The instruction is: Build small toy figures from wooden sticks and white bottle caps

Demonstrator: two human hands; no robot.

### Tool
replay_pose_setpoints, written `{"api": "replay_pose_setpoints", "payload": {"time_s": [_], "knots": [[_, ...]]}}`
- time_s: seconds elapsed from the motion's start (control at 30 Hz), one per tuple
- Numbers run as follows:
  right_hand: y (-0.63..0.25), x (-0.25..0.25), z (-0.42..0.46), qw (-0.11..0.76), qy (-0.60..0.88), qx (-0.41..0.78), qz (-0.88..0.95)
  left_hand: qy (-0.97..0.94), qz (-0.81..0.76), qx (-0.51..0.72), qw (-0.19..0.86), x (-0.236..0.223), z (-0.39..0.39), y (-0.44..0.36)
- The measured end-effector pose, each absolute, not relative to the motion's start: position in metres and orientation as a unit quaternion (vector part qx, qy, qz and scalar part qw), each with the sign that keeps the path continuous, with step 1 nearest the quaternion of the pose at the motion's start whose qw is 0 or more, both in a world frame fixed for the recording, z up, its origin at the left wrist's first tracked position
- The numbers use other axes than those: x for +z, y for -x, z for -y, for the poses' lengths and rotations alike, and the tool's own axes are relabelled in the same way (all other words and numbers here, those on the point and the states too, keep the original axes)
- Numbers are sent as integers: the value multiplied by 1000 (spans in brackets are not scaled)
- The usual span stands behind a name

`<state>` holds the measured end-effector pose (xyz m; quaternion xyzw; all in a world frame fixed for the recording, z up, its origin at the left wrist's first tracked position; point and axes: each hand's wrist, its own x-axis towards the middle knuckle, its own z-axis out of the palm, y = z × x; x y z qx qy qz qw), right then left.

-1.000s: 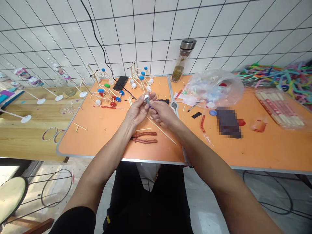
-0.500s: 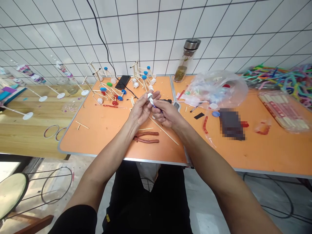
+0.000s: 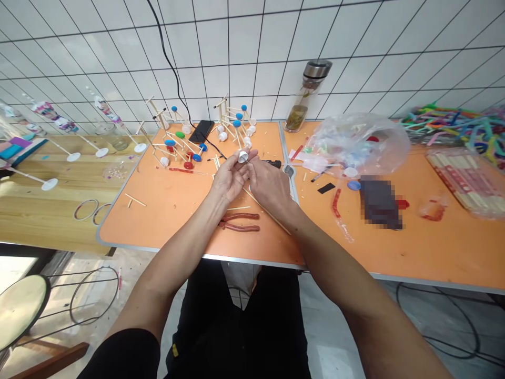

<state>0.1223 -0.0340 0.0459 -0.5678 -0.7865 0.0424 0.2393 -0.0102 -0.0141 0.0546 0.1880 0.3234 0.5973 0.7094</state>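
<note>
The cap is showing smooth white plastic, and the tabletop is spreading a matt orange finish inside a metal edge — the bag is shining with glossy clear plastic, while the pliers handles are looking dull red and coated.

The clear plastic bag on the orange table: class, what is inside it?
The plastic bag holds small coloured pieces, with a red cap near the top; the crumpled plastic hides what the rest are.
</note>
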Motion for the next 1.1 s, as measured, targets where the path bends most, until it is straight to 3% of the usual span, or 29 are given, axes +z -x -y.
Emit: {"api": "replay_pose_setpoints", "payload": {"time_s": [0.17,0.6,1.1], "knots": [[-120,49,37,235,572,63,783,-193,-318,603,705,54,15,8],[-124,51,24,363,517,265,729,-172,-297,598,724,58,15,13],[-124,53,24,358,549,221,722,-191,-308,603,711,59,18,8]]}}
